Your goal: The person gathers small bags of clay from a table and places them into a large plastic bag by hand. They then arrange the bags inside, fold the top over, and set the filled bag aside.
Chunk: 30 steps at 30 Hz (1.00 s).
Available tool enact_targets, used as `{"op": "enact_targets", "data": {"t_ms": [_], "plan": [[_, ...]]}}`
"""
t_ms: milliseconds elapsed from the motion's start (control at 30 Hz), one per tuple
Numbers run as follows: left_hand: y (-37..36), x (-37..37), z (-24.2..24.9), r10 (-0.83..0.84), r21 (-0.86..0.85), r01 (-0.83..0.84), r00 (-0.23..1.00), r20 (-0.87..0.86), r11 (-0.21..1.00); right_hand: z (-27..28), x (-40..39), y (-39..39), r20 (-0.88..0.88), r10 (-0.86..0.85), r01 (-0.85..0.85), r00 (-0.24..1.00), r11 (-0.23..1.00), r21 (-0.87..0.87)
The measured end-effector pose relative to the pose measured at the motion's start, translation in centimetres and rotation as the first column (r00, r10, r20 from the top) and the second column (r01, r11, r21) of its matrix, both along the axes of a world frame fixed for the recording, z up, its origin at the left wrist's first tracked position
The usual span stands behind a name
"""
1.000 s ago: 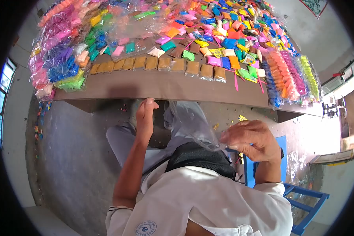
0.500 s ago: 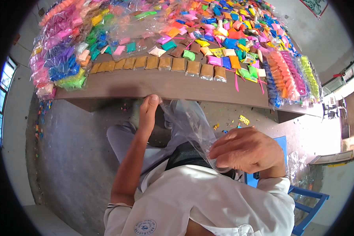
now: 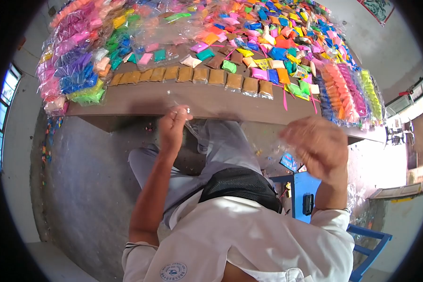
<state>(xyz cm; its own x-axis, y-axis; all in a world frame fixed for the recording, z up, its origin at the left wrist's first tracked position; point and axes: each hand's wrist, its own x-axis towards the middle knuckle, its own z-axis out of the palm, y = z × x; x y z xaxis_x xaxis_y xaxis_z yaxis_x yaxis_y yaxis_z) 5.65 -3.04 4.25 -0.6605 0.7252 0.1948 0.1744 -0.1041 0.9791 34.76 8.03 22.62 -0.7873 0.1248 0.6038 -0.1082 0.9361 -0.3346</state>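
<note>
At the front edge of the brown table, my left hand is closed in a pinch on a thin clear plastic bag, which hangs below the edge and is hard to see. My right hand is raised near the table's right front, smeared by motion, so whether it holds anything is unclear. Beyond my left hand, a row of brown packets lies along the table. Colourful packets are heaped behind the row.
Bagged stacks stand at both table ends, pink and purple ones at left, orange ones at right. A blue stool with a black object is beside my right side, with a blue frame behind it. Scraps lie on the floor.
My right hand has moved up and right, away from the plastic that was stretched between my hands. My left hand has shifted slightly, with the plastic now hanging below it.
</note>
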Motion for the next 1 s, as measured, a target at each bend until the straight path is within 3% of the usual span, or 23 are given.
{"op": "enact_targets", "data": {"t_ms": [100,200,400,533,633,733,800,867,1000], "plan": [[0.0,-1.5,1.0,0.057,0.103,-0.057,0.998,0.004,0.993,-1.5,0.2,2.0,-0.175,-0.268,0.278,0.948,0.960,0.036],[0.4,-2.3,2.9,0.098,0.164,-0.092,0.995,-0.030,0.982,-3.5,-0.5,4.1,-0.308,-0.330,0.361,0.892,0.931,0.050],[1.2,-3.1,4.2,0.144,0.179,-0.127,0.986,-0.085,0.976,-9.2,-2.4,7.6,-0.404,-0.442,0.436,0.801,0.893,-0.113],[2.1,-4.2,3.1,0.156,0.134,-0.141,0.982,-0.104,0.981,-11.9,-3.6,8.5,-0.301,-0.543,0.451,0.784,0.831,-0.324],[2.9,-4.5,2.9,0.182,0.118,-0.164,0.969,-0.168,0.979,-11.7,-4.3,8.8,-0.364,-0.651,0.577,0.666,0.759,-0.301],[3.4,-4.2,2.9,0.098,0.082,-0.087,0.985,-0.142,0.993,-9.5,-5.3,8.4,-0.670,-0.454,0.527,0.588,0.843,-0.108],[3.9,-4.4,2.6,0.041,0.112,-0.027,0.992,-0.122,0.993,-7.6,-5.3,7.5,-0.596,-0.318,0.420,0.737,0.907,0.035],[4.2,-4.3,2.6,0.004,0.114,0.009,0.993,-0.117,0.993,-5.2,-4.9,6.3,-0.190,-0.181,0.211,0.965,0.966,0.151],[5.1,-3.8,4.3,-0.017,0.092,0.030,0.989,-0.144,0.995,-5.4,-11.0,8.2,-0.024,-0.062,0.063,0.998,0.997,0.051]]}}
